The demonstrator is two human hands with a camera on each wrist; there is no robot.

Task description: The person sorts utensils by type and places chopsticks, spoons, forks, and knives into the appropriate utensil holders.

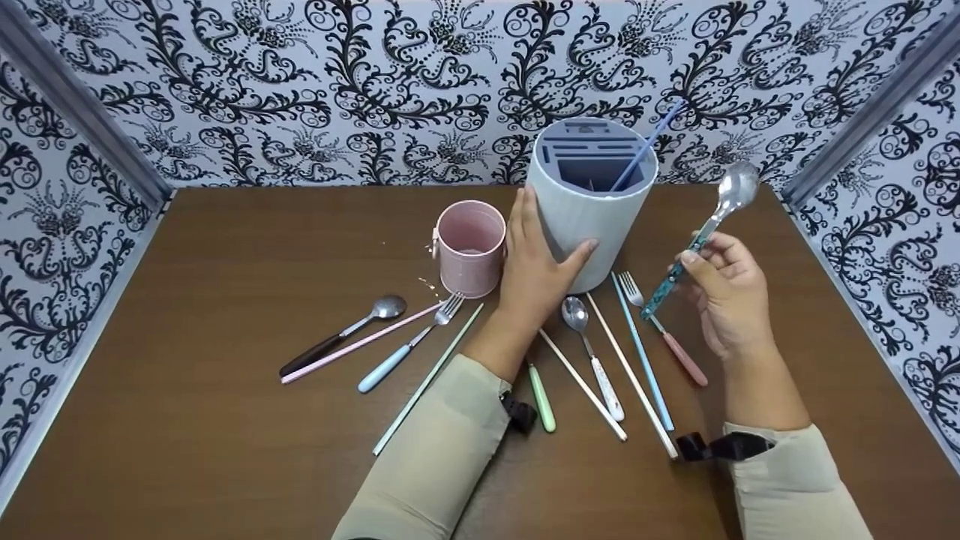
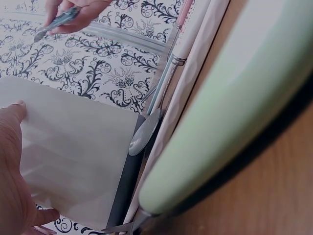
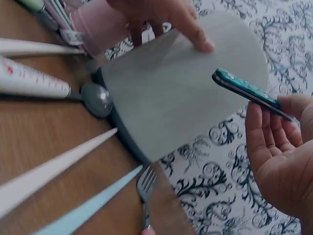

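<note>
My right hand [image 1: 727, 292] pinches a spoon [image 1: 667, 281] by its teal patterned handle, between thumb and fingers. The spoon's metal bowl points up and away, to the right of a tall pale utensil holder [image 1: 592, 225]. Against the holder's left and near side, my left hand [image 1: 536, 262] holds it, thumb across the front and fingers along the left. The holder has a grey slotted top, and a blue chopstick [image 1: 649, 146] leans out of its large opening. In the right wrist view the teal handle [image 3: 244, 89] shows plainly, while the spoon's bowl is out of sight.
A pink cup [image 1: 471, 259] stands just left of my left hand. Several chopsticks, spoons and forks lie on the brown table [image 1: 225, 262], including a dark-handled spoon [image 1: 322, 352], a blue-handled fork [image 1: 397, 360] and a pink-handled fork [image 1: 682, 358]. Patterned walls [image 1: 375, 90] enclose the back and sides.
</note>
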